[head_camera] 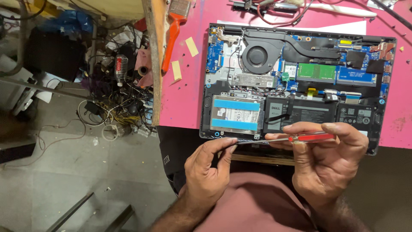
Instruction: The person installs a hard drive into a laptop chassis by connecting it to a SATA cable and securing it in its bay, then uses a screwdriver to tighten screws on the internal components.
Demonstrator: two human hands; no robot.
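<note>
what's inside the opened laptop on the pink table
Inside the laptop show a round fan, green memory sticks, a blue-taped drive and a black battery. The right hand with its screwdriver covers the near edge.

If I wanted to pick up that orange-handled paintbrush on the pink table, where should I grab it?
Probably the orange handle. It is long, narrow and lies bare on the pink table, bristles pointing away. Come from above and pinch its sides mid-length, clear of the table's wooden edge.
</note>
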